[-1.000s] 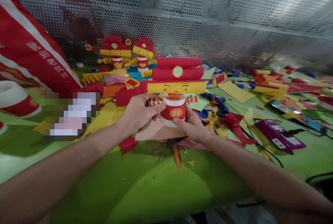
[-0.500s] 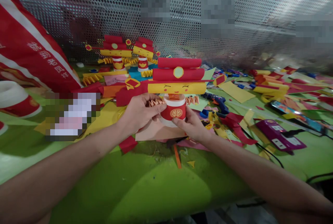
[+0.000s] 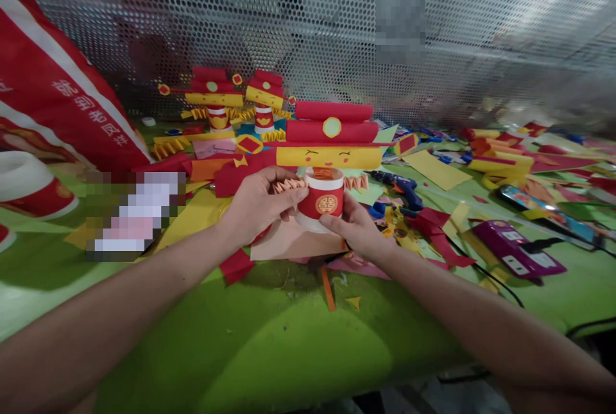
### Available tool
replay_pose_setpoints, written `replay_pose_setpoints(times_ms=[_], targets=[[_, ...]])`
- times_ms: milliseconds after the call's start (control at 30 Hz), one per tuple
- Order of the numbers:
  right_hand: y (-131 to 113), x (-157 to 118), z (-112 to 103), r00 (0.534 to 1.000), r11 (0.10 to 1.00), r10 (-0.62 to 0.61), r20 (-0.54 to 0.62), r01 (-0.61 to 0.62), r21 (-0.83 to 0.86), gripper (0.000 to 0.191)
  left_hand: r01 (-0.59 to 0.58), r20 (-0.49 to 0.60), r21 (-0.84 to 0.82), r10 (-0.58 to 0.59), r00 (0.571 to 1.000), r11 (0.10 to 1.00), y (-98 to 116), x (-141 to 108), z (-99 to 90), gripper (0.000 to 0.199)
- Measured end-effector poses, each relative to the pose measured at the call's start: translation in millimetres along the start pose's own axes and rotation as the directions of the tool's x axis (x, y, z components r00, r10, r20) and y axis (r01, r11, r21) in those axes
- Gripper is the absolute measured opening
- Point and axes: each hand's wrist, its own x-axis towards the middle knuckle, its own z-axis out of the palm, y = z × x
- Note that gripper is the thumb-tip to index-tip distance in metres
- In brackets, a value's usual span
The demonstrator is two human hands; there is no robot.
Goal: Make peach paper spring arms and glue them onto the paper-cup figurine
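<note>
Before me stands a paper-cup figure: a red and white paper cup (image 3: 328, 201) with a gold emblem, topped by a yellow paper head (image 3: 328, 157) with a drawn face. Above that sits a rolled red paper hat (image 3: 332, 122) with round-ended ornaments at both sides. My left hand (image 3: 262, 202) pinches the pleated orange paper arm (image 3: 289, 186) where it meets the cup, thumb on the front. My right hand (image 3: 359, 224) grips the cup's lower right side, its thumb across the front. Another pleated arm (image 3: 356, 182) sticks out above the right hand, untouched.
Two similar figures (image 3: 219, 117) stand at the back left. A blue glue gun (image 3: 404, 189), paper scraps (image 3: 440, 234), a purple power strip (image 3: 517, 250) and a phone (image 3: 548, 215) lie right. Left are a red bag (image 3: 62, 74) and another cup (image 3: 36, 189).
The figure's head and hat have tipped slightly, so the left hat ornament sits higher and shows more fully. Both hands keep nearly the same hold.
</note>
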Motion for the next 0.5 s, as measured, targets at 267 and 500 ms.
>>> replay_pose_setpoints(times_ms=[267,500], targets=[[2.8,4.3,-4.4,0.999,0.998,0.008,-0.054,-0.004,0.069,0.067,0.001,-0.013,-0.009,-0.001,1.0,1.0,1.8,-1.4,-1.2,0.037],[5.5,6.0,-7.0,0.996,0.992,0.012,-0.09,0.0,0.123,0.069,-0.049,-0.019,-0.031,0.048,0.999,0.998,-5.1,0.6,-6.3,0.043]])
